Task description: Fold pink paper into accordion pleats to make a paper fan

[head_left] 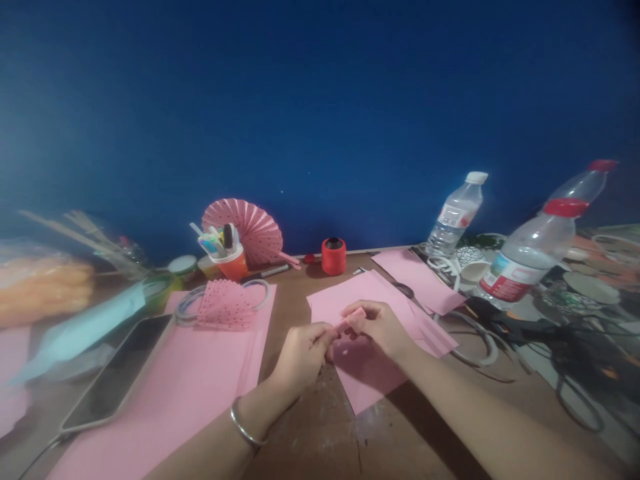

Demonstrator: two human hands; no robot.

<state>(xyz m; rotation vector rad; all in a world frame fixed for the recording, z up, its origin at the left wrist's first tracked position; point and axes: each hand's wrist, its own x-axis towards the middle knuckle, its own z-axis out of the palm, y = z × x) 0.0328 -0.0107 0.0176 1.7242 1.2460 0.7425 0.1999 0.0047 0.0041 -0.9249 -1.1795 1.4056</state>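
Note:
Between my two hands is a narrow pink strip of folded paper. My left hand, with a silver bangle on its wrist, pinches the near left end. The fingers of my right hand close round the far right end. Both hands are just above pink paper sheets that overlap on the brown table. Farther left, a dotted pink pleated paper piece rests by a pale cable on another pink sheet. A dotted pink paper fan stands against the wall.
A paper cup of pens stands before the fan. A red round container is at the back. Plastic bottles, cables and clutter crowd the right. A phone lies at left near an orange bag. The blue wall closes the back.

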